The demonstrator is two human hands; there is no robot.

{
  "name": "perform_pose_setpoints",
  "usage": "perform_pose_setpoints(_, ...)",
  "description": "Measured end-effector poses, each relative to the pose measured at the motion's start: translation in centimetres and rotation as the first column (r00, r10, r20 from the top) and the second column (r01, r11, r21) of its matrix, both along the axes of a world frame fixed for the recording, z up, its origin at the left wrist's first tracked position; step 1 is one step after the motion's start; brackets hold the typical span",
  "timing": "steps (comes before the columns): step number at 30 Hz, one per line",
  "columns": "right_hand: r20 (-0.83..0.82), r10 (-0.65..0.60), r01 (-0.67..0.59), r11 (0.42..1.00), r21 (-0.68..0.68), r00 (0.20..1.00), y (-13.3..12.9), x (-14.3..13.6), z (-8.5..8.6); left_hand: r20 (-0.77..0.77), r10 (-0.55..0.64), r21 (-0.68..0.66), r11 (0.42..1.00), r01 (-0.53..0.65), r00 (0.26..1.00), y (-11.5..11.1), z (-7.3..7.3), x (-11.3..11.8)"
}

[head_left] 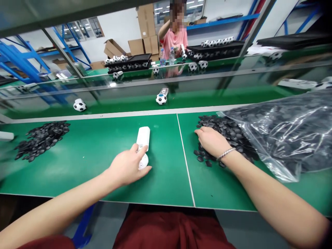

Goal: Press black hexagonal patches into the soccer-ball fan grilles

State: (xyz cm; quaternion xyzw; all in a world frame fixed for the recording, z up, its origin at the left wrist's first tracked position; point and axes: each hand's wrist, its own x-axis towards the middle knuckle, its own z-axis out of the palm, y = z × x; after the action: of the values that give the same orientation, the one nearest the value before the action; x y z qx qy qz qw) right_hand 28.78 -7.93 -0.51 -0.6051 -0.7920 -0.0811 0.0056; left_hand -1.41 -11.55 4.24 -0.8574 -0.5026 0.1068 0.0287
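Observation:
My left hand (129, 164) rests over a white device (143, 136) that lies on the green table, with thumb and fingers around its rounded lower end. On the right, my right hand (211, 140) reaches down at the left edge of a pile of small black pieces (233, 133). Its fingertips are close together, and whatever they pinch is too small to make out. A few loose black pieces lie just below this hand.
Beside the right pile lies a clear plastic bag (290, 135) of black pieces. Another black pile (43, 138) is at the left. Football-patterned devices (161, 99) sit on the green belt (121, 105) behind the table. A person (176, 39) in pink is across.

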Motion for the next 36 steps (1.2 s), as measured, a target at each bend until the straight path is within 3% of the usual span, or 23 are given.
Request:
perform_pose_setpoints(5,-0.007,-0.012,0.012,1.000,0.013,1.000,0.1,0.3,-0.3,0.115,-0.100,-0.162,0.980,0.118,0.988,0.2,0.7,-1.1)
perform_pose_setpoints(9,-0.102,-0.001,0.004,1.000,0.025,0.995,0.3,0.4,-0.5,0.101,-0.286,-0.080,0.953,0.294,0.953,1.8,1.5,-1.3)
perform_pose_setpoints(13,-0.347,0.034,-0.021,0.999,0.042,0.937,0.2,-0.2,-0.3,0.221,-0.401,-0.082,0.901,0.426,0.889,3.6,0.3,1.0)
perform_pose_setpoints(16,-0.441,0.101,-0.069,0.994,0.089,0.892,0.1,-0.5,-0.2,0.338,-0.313,-0.043,0.937,0.347,0.888,4.3,-1.3,4.0)
perform_pose_setpoints(18,-0.446,0.130,-0.090,0.990,0.109,0.886,0.0,-0.5,-0.2,0.401,-0.230,0.006,0.969,0.248,0.887,4.4,-2.2,5.8)
perform_pose_setpoints(20,-0.436,0.119,-0.087,0.992,0.092,0.892,0.0,-0.5,-0.1,0.434,-0.209,0.018,0.975,0.224,0.876,4.5,-2.6,6.7)
perform_pose_setpoints(25,-0.398,0.060,-0.074,0.997,-0.019,0.915,0.1,-0.3,-0.2,0.437,-0.353,-0.058,0.907,0.417,0.827,5.0,-2.4,5.5)
perform_pose_setpoints(31,-0.432,0.088,-0.089,0.996,0.019,0.898,0.0,-0.4,-0.1,0.365,-0.192,-0.052,0.973,0.226,0.911,4.7,-2.5,5.2)
perform_pose_setpoints(36,-0.613,0.331,-0.209,0.942,0.264,0.717,-1.4,-1.8,1.4,0.354,-0.163,-0.060,0.979,0.196,0.921,4.2,-2.6,6.0)
